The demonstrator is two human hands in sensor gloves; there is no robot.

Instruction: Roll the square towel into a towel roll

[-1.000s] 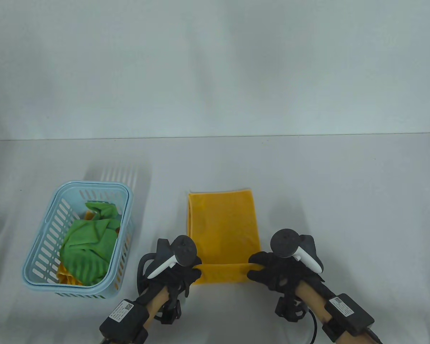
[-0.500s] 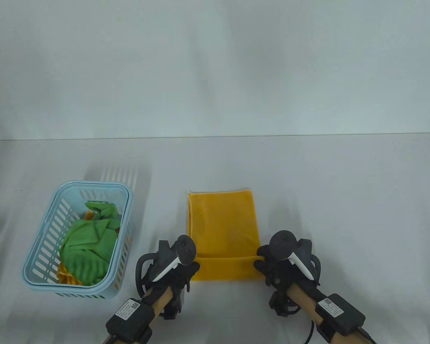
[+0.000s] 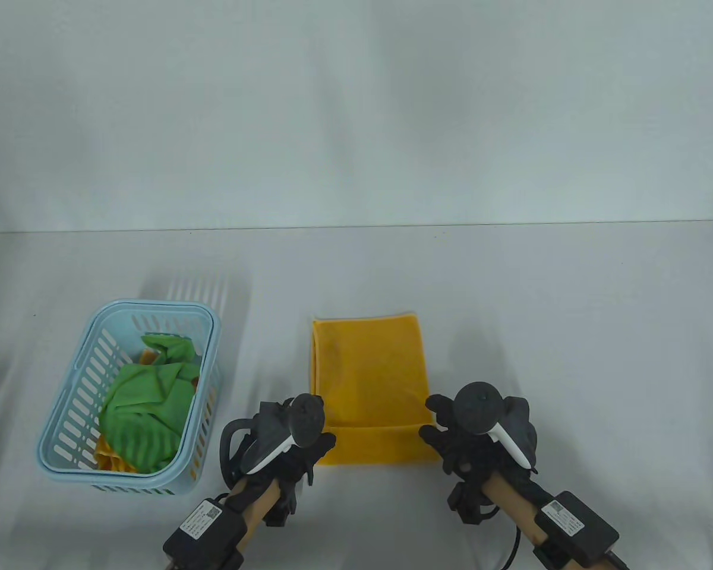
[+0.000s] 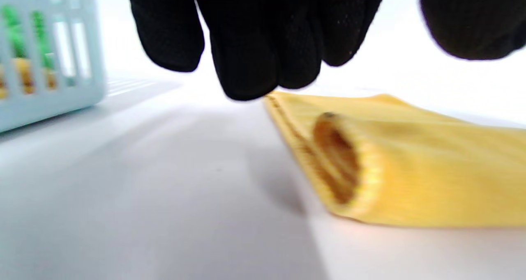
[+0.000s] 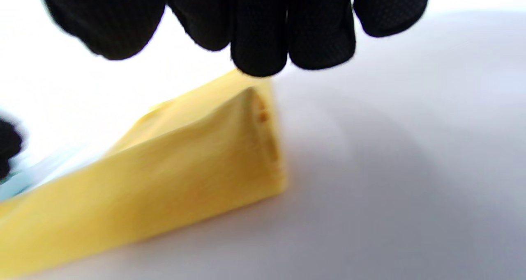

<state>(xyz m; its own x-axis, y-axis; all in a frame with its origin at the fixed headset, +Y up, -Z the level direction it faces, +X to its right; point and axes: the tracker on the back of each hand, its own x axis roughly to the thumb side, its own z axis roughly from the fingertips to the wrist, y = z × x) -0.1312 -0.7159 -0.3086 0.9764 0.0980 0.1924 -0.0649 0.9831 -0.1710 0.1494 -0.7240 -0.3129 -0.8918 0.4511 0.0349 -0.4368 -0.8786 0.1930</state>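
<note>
Two gloved hands, left hand (image 3: 297,442) and right hand (image 3: 460,442), fingers loose above yellow towel's (image 3: 371,380) rolled near end, gripping nothing

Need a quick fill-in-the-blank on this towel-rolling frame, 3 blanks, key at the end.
1. The towel being rolled is ____ in colour.
2. The rolled part lies at the towel's ____ edge, between the left hand and the right hand.
3. The light blue basket on the left holds a crumpled ____ cloth on top.

Missing words: yellow; near; green
</note>
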